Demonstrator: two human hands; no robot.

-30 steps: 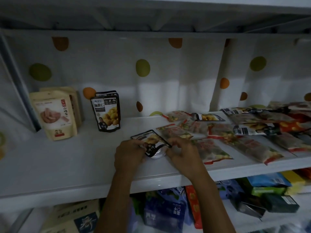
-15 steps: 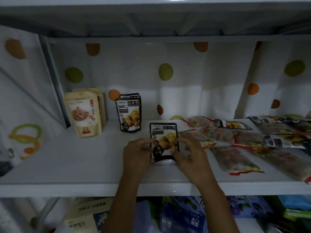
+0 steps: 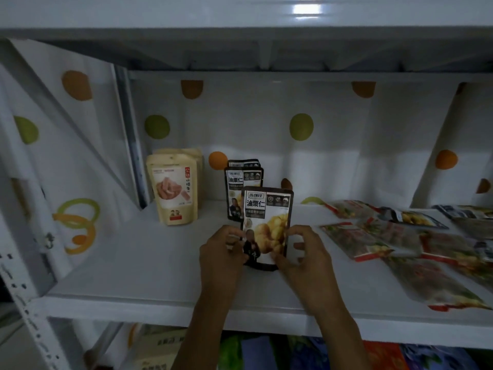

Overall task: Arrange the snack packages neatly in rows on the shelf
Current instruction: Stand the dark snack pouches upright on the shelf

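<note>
Our fingers [image 3: 232, 234] clamped on lower side edges of black pouch [image 3: 266, 220]. Pouch upright, base seemingly on shelf [image 3: 128, 265], just in front of two matching pouches [image 3: 241, 182]. Risk, we judge: release before base settles, and pouch tips forward or knocks row behind. Left hand [image 3: 222, 253] and right hand [image 3: 308, 259] flank pouch, palms inward, forearms rising from below shelf edge. Loose packets [image 3: 373, 241] lie flat at right.

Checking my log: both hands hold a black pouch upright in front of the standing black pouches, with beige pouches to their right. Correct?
No: the head view shows the beige pouches left of the standing black pouches, not right. The left hand and right hand do hold a black pouch upright in front.
</note>
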